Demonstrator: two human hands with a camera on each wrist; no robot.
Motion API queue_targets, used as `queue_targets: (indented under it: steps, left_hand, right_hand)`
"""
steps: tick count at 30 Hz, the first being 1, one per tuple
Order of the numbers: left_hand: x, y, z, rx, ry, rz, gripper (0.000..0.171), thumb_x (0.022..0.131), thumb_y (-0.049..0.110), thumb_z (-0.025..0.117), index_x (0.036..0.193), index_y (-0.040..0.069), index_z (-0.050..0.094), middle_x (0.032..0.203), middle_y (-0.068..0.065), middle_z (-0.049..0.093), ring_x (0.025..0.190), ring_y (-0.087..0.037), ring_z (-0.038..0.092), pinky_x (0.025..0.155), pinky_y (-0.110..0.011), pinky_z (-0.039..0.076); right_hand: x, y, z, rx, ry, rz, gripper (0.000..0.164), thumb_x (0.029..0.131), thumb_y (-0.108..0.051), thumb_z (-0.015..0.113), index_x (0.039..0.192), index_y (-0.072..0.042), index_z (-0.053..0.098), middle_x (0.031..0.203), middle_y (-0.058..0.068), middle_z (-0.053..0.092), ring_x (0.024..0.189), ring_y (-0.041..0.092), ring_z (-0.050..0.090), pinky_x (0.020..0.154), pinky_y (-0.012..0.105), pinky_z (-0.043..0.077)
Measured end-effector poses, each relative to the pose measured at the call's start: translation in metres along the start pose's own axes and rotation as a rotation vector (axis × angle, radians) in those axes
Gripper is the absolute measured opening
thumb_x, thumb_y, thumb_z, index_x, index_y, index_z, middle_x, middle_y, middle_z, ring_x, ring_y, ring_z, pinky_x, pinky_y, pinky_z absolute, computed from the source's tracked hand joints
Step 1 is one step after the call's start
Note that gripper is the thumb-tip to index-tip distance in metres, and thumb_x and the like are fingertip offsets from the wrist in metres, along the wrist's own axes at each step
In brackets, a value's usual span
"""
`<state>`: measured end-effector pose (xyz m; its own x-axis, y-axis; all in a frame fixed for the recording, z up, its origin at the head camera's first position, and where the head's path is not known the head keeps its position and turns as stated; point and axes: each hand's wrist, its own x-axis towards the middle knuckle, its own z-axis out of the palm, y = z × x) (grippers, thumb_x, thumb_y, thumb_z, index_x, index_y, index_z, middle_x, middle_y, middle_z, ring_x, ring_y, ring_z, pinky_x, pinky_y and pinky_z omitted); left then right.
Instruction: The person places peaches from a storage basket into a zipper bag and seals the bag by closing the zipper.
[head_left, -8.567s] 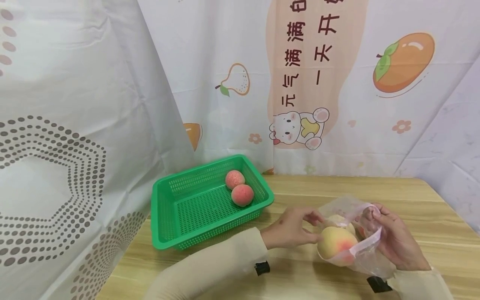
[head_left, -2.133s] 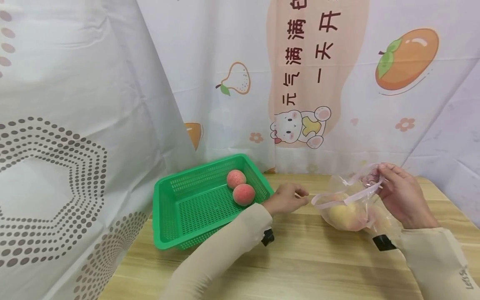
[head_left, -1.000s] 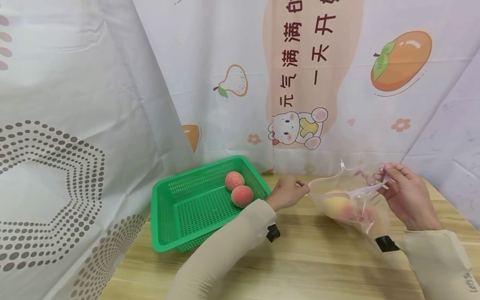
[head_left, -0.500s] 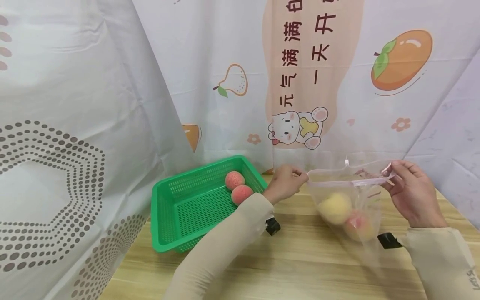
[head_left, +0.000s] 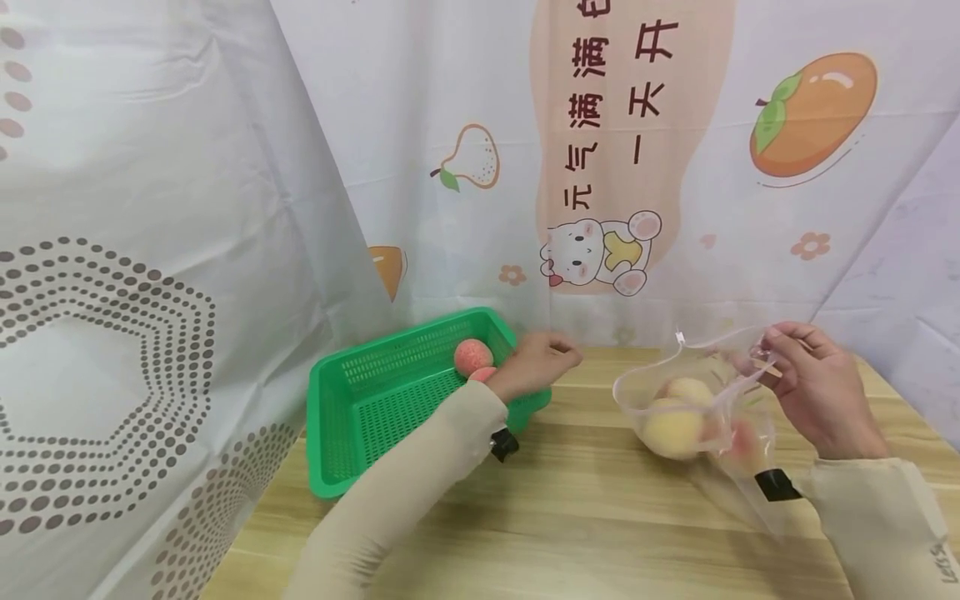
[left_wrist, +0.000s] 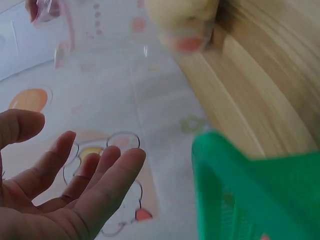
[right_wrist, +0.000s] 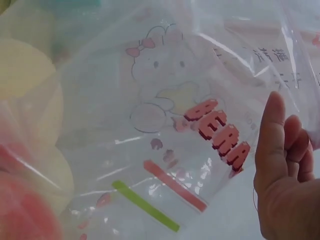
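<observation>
A clear zip bag (head_left: 722, 421) with several peaches (head_left: 672, 433) in it stands on the right of the table, its mouth gaping. My right hand (head_left: 825, 396) pinches the bag's right upper edge between thumb and fingers. Close up in the right wrist view, the bag's printed film (right_wrist: 165, 145) lies beside that hand, with peaches (right_wrist: 25, 90) at the left. My left hand (head_left: 534, 367) hovers over the right end of the green basket (head_left: 324, 425), touching nothing. Its fingers (left_wrist: 107, 195) are spread and loosely bent. Two pink peaches (head_left: 473, 357) lie in the basket, one partly behind this hand.
The wooden table (head_left: 585, 517) runs up to a printed curtain (head_left: 465, 250) at the back. Another curtain (head_left: 172, 208) hangs close along the basket's left side. A white zip slider (head_left: 680, 337) sticks up from the bag's far rim.
My left hand has let go of the bag's left edge and moved left over the basket. The bag's mouth has sagged and widened, while my right hand keeps its hold.
</observation>
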<state>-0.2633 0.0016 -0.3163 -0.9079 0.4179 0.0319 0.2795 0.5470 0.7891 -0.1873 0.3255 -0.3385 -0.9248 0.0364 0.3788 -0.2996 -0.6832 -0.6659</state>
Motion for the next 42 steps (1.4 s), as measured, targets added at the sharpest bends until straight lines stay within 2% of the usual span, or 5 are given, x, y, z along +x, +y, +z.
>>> queue_targets:
  steps: [5,9,14,29,42]
  left_hand:
    - [-0.010,-0.010,-0.028,0.027,-0.005,-0.039,0.025,0.097,0.028,0.064,0.113,0.011,0.075,0.131,0.001,0.064,0.118,-0.018,0.056,0.089,-0.032,0.050]
    - [-0.016,-0.019,-0.046,0.101,0.019,-0.018,0.025,0.097,0.030,0.063,0.113,0.015,0.075,0.130,0.000,0.064,0.110,-0.015,0.057,0.090,-0.036,0.047]
    - [-0.019,-0.032,-0.061,0.089,0.029,-0.014,0.027,0.098,0.026,0.063,0.116,0.010,0.073,0.122,-0.004,0.066,0.103,-0.015,0.061,0.090,-0.037,0.052]
    - [-0.026,-0.061,-0.085,-0.002,-0.007,-0.039,0.029,0.098,0.026,0.064,0.120,0.008,0.070,0.123,-0.007,0.065,0.111,-0.026,0.063,0.086,-0.043,0.055]
    - [-0.017,-0.086,-0.101,-0.030,-0.064,-0.048,0.040,0.097,0.023,0.067,0.132,0.003,0.061,0.131,-0.015,0.059,0.120,-0.032,0.056,0.092,-0.043,0.053]
  right_hand:
    - [-0.002,0.000,-0.001,-0.026,-0.049,0.028,0.027,0.102,0.012,0.039,0.102,0.005,0.065,0.090,0.013,0.069,0.080,0.023,0.070,0.072,0.036,0.060]
    - [-0.003,0.000,0.000,-0.055,-0.060,0.044,0.027,0.102,0.011,0.039,0.101,0.004,0.065,0.088,0.013,0.069,0.079,0.023,0.070,0.072,0.037,0.060]
    - [-0.003,0.003,0.001,-0.082,-0.066,0.045,0.025,0.102,0.010,0.042,0.101,0.002,0.065,0.086,0.013,0.069,0.078,0.021,0.070,0.072,0.036,0.060]
    - [-0.005,0.005,0.000,-0.073,-0.074,0.030,0.027,0.102,0.012,0.039,0.103,0.002,0.064,0.087,0.014,0.068,0.078,0.023,0.070,0.074,0.038,0.060]
    - [-0.007,0.005,-0.002,-0.086,-0.074,0.016,0.028,0.102,0.012,0.039,0.102,0.002,0.065,0.087,0.013,0.069,0.078,0.021,0.070,0.074,0.038,0.060]
